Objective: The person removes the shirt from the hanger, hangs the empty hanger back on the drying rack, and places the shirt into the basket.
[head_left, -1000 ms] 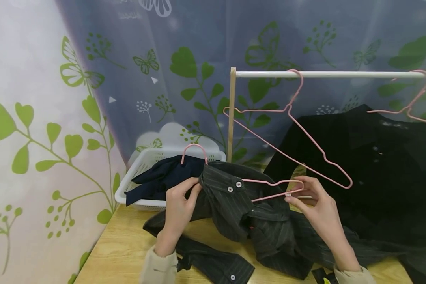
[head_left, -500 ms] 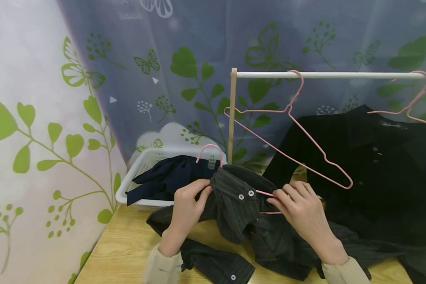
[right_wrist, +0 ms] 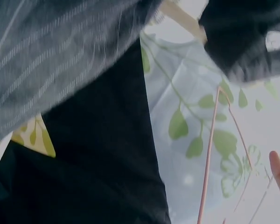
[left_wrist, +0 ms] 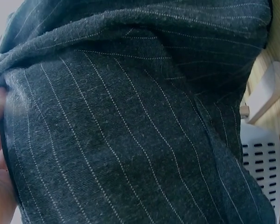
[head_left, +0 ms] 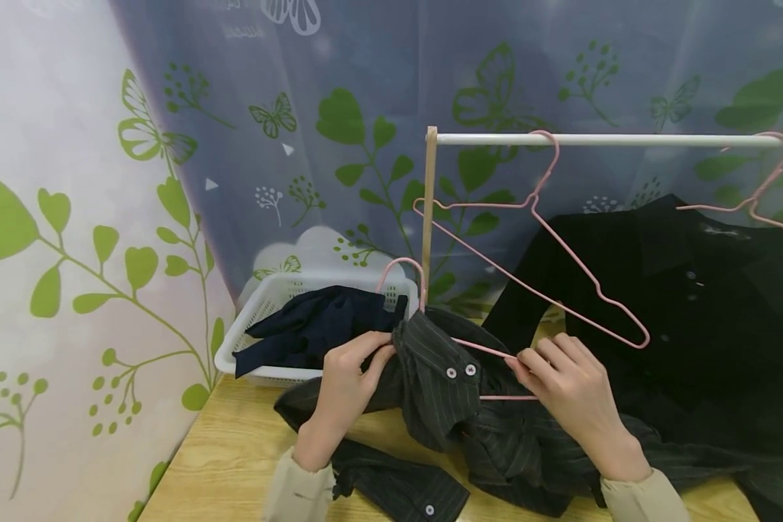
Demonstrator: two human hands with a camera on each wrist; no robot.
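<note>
A dark pinstriped shirt [head_left: 431, 395] with white buttons is bunched over the table, and its striped cloth fills most of the left wrist view. My left hand [head_left: 349, 388] pinches the shirt's edge near the collar. Partly inside the shirt is a pink hanger [head_left: 479, 347], its hook standing up out of the collar and its left part hidden by cloth. My right hand [head_left: 570, 395] pinches the upper bar of this hanger to the right of the buttons. In the right wrist view only a fingertip [right_wrist: 279, 175] shows at the right edge.
Behind the left hand, a white basket [head_left: 225, 355] holds dark navy clothing [head_left: 326, 326]. A white rail [head_left: 626, 139] on a wooden post [head_left: 429, 217] carries a bare pink hanger [head_left: 577, 264]. Farther right hangs a black garment [head_left: 652, 312]. One shirt cuff [head_left: 404, 482] lies on the wooden table [head_left: 202, 464].
The hanger's hook has shifted right and a little up at the collar. My right hand has moved from the hanger's end inward along its bar; the left hand has moved slightly right with the shirt.
</note>
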